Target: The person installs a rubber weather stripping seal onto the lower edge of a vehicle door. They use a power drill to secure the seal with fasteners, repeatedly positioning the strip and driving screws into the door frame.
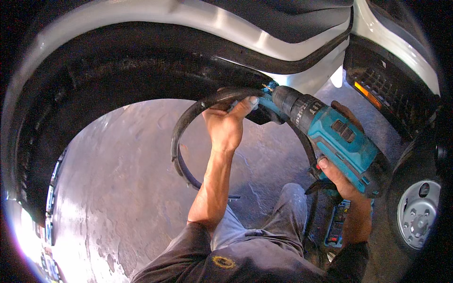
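Observation:
My right hand point(336, 177) is wrapped around the grip of a teal and black cordless drill point(342, 134), its thumb by the red switch. The drill's chuck points up and left, and its bit point(267, 88) meets the lower corner of a black wheel arch point(141, 70). Just left of the chuck, my left hand point(225, 126) grips a long black rubber-like strip point(176, 141), thumb on top and the other fingers mostly hidden behind. The strip curls down in a loop around my left forearm. A bluish piece lies beside the thumb; its kind is unclear.
White bodywork point(311, 78) of a vehicle curves overhead. To the right are a dark step with an orange reflector point(368, 94) and a wheel with a silver rim point(419, 214). A blue tool case point(336, 224) lies on the concrete floor point(127, 174) by my right forearm.

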The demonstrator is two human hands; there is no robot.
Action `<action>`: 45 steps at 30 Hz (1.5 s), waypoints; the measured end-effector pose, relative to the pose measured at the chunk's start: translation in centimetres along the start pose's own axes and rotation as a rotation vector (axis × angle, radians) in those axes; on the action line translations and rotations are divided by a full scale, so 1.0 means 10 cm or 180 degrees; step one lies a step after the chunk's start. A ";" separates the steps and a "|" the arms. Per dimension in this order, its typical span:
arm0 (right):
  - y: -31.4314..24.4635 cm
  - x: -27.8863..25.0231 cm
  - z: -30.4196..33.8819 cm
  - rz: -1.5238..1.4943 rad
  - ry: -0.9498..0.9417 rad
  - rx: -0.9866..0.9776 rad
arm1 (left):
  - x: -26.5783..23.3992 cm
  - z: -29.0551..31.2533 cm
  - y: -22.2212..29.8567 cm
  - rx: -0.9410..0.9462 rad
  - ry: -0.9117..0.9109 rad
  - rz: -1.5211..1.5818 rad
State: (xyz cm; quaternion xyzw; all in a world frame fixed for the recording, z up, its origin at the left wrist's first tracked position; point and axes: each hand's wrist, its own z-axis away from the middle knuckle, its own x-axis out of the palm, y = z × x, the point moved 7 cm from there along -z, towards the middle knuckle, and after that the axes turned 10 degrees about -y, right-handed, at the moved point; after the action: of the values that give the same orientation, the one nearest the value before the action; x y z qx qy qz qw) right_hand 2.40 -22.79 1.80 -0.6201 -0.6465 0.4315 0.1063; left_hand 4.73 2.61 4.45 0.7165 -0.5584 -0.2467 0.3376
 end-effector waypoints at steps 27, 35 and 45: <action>-0.25 -0.05 -0.02 0.0622 -0.0030 -0.0073 | 0.01 0.08 -0.03 -0.0063 -0.0085 0.0159; -0.14 0.02 0.04 0.1113 -0.0516 0.0164 | -0.03 0.07 -0.09 -0.0228 -0.0049 0.0257; -0.30 0.02 -0.07 0.0998 -0.0131 -0.0389 | -0.05 0.06 -0.08 -0.0195 -0.0116 0.0092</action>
State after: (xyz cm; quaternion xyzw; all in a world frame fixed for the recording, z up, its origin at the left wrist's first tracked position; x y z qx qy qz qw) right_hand 0.66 -21.90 4.23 -0.7097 -0.5689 0.4153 -0.0134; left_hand 4.65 3.07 3.42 0.6931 -0.5670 -0.2718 0.3527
